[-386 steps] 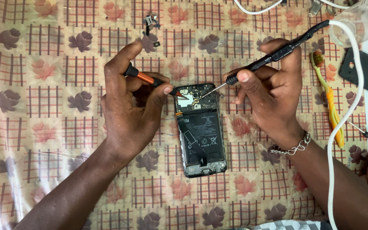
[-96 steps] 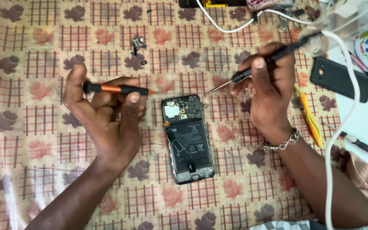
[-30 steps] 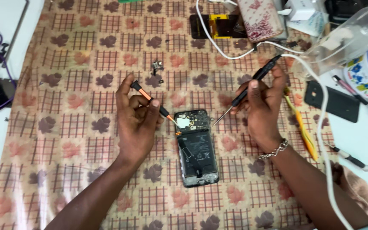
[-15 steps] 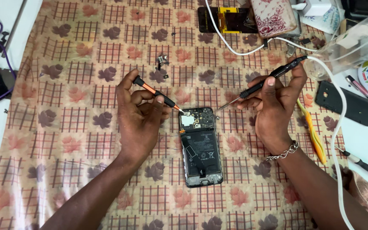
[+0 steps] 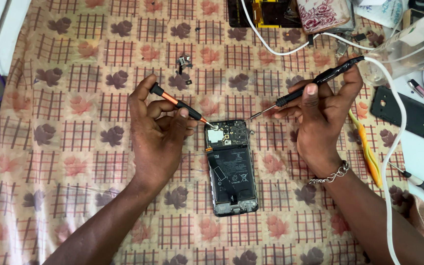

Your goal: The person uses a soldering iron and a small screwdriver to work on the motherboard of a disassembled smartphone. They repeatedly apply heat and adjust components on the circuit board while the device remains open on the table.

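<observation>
Across the desk lay a patterned cloth [image 5: 74,147], and on it, just below the middle of the frame, an opened phone [image 5: 231,167] rested face down. The left hand [image 5: 155,132] came in from the lower left, its fingers pinched around an orange-and-black screwdriver [image 5: 177,104] whose tip touched the phone's upper left corner. The right hand [image 5: 322,115], entering from the lower right, gripped a black soldering iron [image 5: 315,83], its tip hovering just above the phone's upper right corner.
</observation>
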